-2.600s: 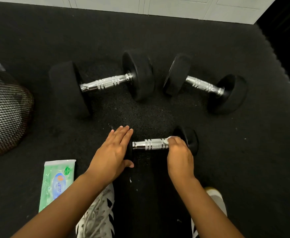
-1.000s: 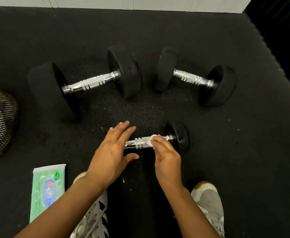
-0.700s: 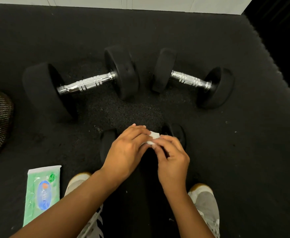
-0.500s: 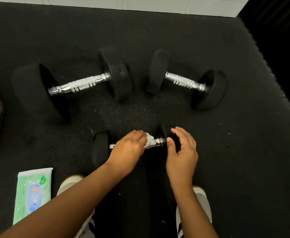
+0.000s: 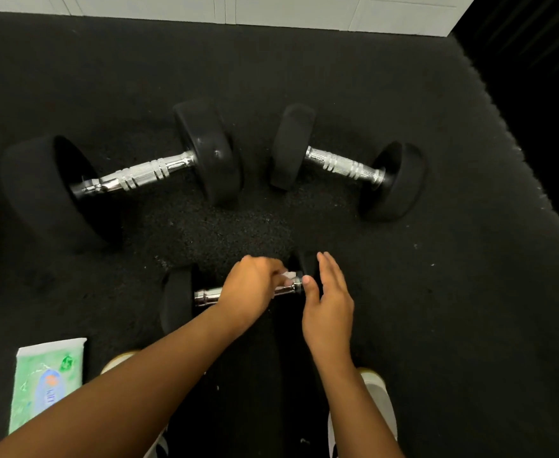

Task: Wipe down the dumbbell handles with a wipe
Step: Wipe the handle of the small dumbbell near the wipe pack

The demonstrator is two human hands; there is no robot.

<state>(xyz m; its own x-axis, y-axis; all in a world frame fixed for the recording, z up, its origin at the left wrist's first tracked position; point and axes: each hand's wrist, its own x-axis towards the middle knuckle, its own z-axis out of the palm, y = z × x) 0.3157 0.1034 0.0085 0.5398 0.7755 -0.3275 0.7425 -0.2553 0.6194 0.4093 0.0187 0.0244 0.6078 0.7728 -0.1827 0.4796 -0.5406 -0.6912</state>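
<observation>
The left hand [image 5: 248,289] is curled over the chrome handle of the small dumbbell [image 5: 205,296], fingers closed on a white wipe [image 5: 287,278] pressed against the bar's right end, while the right hand [image 5: 327,304] hangs relaxed and holds nothing, fingers straight, just beside the small dumbbell's right head, thumb tip near the collar. The small dumbbell lies on the black mat [image 5: 453,292] right in front of the person, and it is the one being worked, so my read is that the job is somewhere in its first stretch. Beyond the small dumbbell, up and to the left, sits the large dumbbell [image 5: 146,175], and up and to the right the medium dumbbell [image 5: 344,166], both handles bare and untouched by either hand (whether they have been wiped, I cannot tell from the shine alone). Left of the small dumbbell and nearer the person lies the green wipes pack [image 5: 45,385]. Most of the wipe is buried under the fingers, the small dumbbell's right head is largely masked by the right hand, and its bar's middle is covered.
</observation>
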